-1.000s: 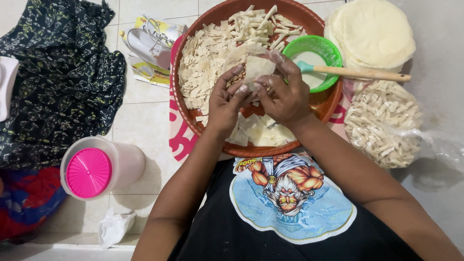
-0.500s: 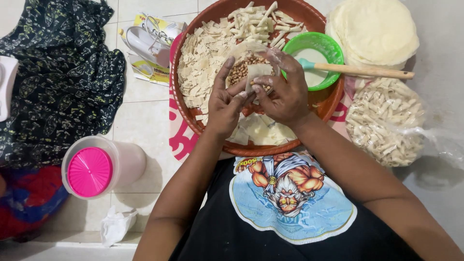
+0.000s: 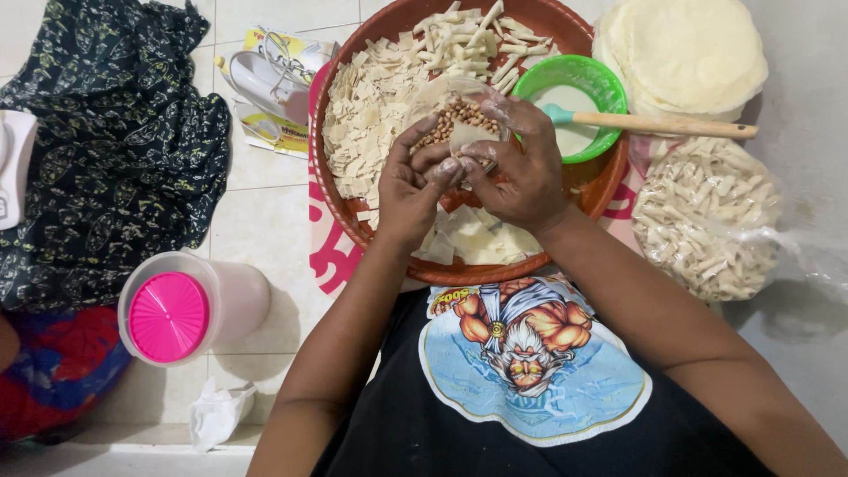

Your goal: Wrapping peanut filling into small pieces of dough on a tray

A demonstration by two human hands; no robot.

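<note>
my left hand (image 3: pixel 408 187): fingers pinching thin pale dough square (image 3: pixel 466 134)
my right hand (image 3: pixel 521 170): fingers pinching same square
behind fingers: one clear bag of peanuts (image 3: pixel 452 113)
under: round brown tray (image 3: pixel 565 26)

We see a small pale dough piece (image 3: pixel 468 141) just above the frame's centre, pinched between our fingertips over the round brown tray (image 3: pixel 353 221). It is thin, off-white and partly folded. Just behind it sits a clear bag of brown peanuts (image 3: pixel 455 113), resting on the cut dough squares.
</note>
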